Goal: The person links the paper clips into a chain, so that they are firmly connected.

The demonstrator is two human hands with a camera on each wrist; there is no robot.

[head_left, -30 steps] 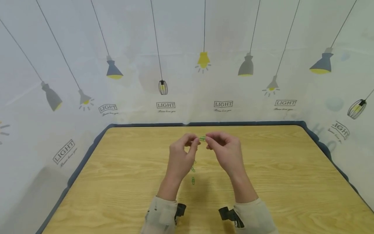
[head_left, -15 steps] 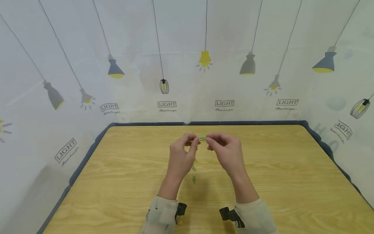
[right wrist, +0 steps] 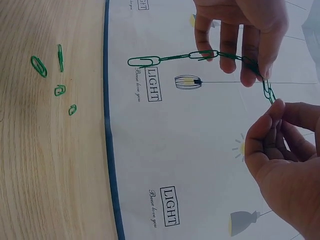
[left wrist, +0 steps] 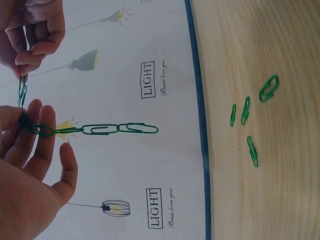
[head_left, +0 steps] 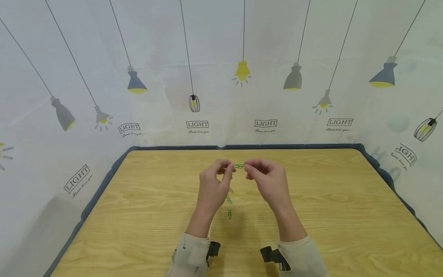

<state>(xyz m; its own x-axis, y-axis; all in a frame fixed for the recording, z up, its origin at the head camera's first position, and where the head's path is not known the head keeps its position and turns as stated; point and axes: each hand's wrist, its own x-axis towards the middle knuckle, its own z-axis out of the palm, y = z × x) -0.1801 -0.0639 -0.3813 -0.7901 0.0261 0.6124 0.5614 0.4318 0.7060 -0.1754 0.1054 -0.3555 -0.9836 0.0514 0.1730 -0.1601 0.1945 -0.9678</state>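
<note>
My left hand (head_left: 214,188) pinches a chain of green paper clips (left wrist: 118,128) between thumb and fingertips. The loose length of the chain hangs down past its fingers in both wrist views. Opposite it, my right hand (head_left: 270,182) pinches the far end of a green paper clip (right wrist: 268,91) that spans the small gap between the two hands. This clip looks linked to the chain at the left fingertips, though the joint is partly hidden there. Both hands are held up above the wooden table (head_left: 155,215). Several loose green paper clips (head_left: 230,214) lie on the table below.
A dark blue edging (head_left: 277,146) runs along the table's far side and flanks. Behind it rises a pale wall covering (head_left: 221,38) printed with hanging lamps. Black wrist mounts (head_left: 214,248) sit at the cuffs of both sleeves (head_left: 301,252).
The fingertips of both hands have drawn slightly apart, and more of the green clip shows between them. The loose clips on the table stay where they were.
</note>
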